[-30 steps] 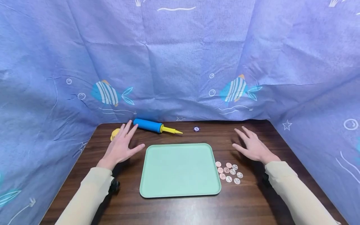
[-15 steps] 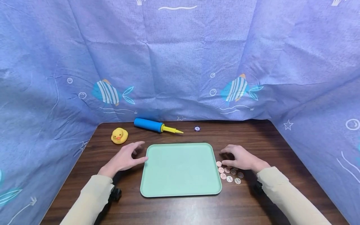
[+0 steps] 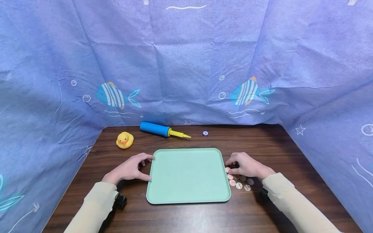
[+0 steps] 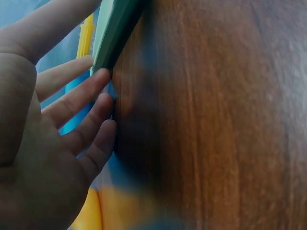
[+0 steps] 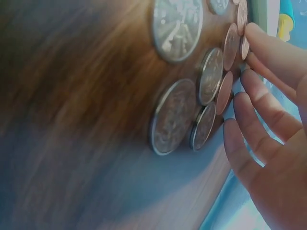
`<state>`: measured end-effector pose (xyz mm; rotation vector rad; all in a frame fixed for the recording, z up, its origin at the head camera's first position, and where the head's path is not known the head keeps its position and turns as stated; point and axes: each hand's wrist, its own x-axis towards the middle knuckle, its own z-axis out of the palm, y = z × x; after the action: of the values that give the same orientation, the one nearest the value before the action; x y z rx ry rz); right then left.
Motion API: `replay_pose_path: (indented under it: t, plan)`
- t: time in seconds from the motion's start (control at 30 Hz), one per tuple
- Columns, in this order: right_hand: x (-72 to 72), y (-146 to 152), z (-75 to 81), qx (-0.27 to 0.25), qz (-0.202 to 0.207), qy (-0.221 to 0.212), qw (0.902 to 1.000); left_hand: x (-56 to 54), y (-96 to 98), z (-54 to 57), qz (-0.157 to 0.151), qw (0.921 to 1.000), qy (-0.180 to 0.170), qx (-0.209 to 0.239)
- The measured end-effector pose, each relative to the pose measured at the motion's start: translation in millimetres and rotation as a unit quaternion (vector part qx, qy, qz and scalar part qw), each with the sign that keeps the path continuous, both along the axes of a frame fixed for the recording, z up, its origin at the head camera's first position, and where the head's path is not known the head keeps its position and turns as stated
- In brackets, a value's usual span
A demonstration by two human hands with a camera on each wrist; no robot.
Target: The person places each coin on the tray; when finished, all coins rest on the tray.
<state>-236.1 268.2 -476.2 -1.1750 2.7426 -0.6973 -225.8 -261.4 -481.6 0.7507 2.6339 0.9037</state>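
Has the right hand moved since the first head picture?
Yes: judged against the mint-green tray, the right hand has moved leftward and toward the person, closing in on the tray's right edge.

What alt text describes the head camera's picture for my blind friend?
A person's left hand and right hand flank a green tray on a wooden table, coins near the right one. Behind: yellow duck, blue pump, round chip.

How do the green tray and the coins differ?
The green tray is large and rectangular; the coins are small and round. The tray is plain green; the coins are copper- and silver-toned. In the head view, the tray shows nearly whole; the right hand partly hides the coins. Both lie on the wooden table.
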Motion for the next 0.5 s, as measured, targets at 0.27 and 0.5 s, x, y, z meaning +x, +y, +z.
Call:
replay_pose_path:
  t: [0.27, 0.5]
  plan:
    - [-4.2, -2.6, -0.2, -0.010, 0.003, -0.001, 0.9999, -0.4, -1.7, -2.5, -0.013, 0.9998, -0.013, 0.004]
    - [-5.9, -4.5, 1.2, -0.017, 0.017, 0.009, 0.9997, 0.0, -2.0, -1.6, -0.013, 0.9998, -0.015, 0.006]
